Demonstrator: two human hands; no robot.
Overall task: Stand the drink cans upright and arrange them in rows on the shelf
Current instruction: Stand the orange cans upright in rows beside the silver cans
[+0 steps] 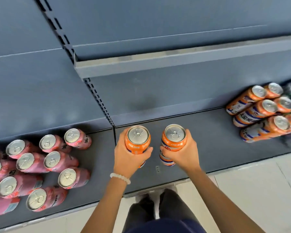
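On the big dark shelf (208, 148), pink cans (52, 161) and orange cans (265, 113) already stand in rows, and we wrap our left hand (126, 158) and right hand (183, 153) around two more orange cans (138, 140) to place.

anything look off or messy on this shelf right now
Nothing is spilled or dented. The pink cans at left stand upright but in loose, uneven rows. The orange cans at right look tidier. Each hand, left and right, grips an upright orange can.
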